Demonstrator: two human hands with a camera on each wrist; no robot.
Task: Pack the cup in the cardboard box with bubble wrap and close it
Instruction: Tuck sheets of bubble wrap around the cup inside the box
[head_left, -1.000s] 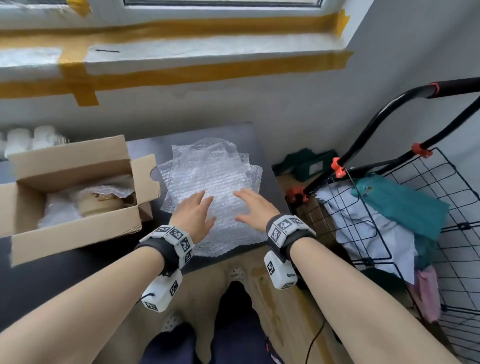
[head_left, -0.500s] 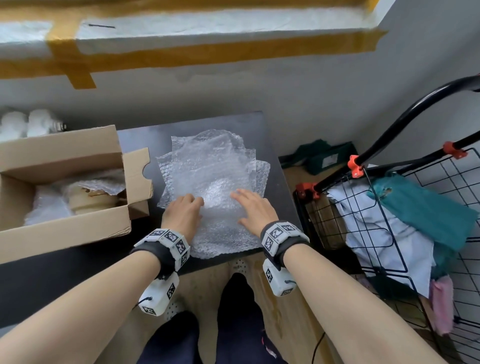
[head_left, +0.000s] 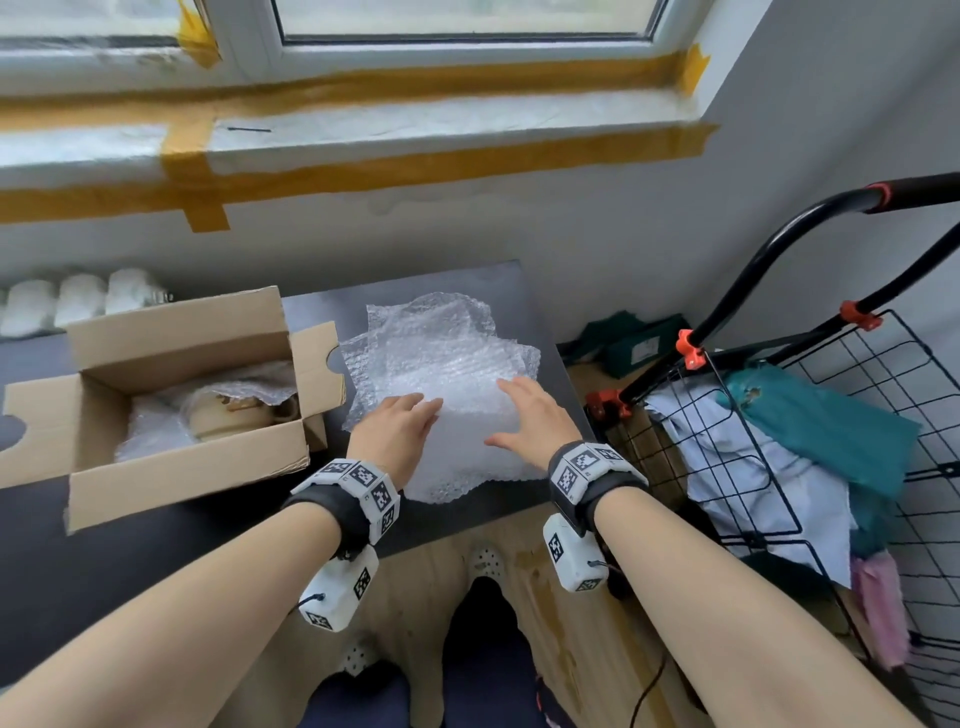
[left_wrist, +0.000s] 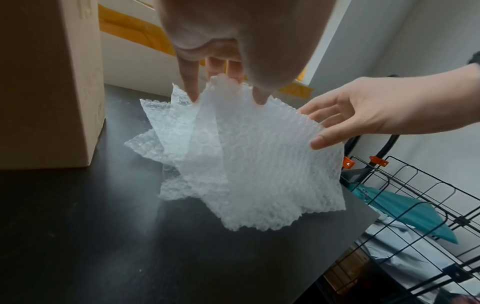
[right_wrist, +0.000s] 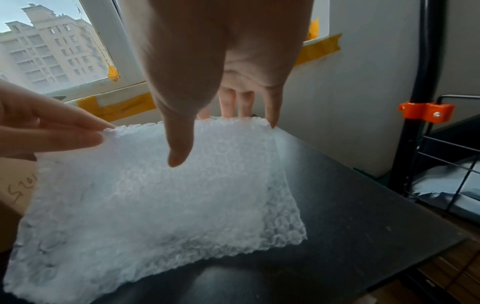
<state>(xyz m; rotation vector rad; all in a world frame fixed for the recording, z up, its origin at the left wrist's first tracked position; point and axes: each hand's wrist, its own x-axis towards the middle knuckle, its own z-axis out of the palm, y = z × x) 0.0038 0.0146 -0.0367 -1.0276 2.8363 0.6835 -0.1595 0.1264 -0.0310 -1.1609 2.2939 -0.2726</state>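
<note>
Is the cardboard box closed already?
No, the cardboard box has its flaps open, and the cup shows inside on bubble wrap.

Clear-white bubble wrap (head_left: 441, 374), brown cardboard box (head_left: 182, 343), black table (head_left: 130, 561), yellow tape (head_left: 363, 169).

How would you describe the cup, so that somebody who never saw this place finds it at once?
Start at the dark table under the window. On its left side stands an open cardboard box, flaps spread. The cup lies inside it, beige and partly covered by bubble wrap; it is the only solid, coloured thing among the clear wrap there.
</note>
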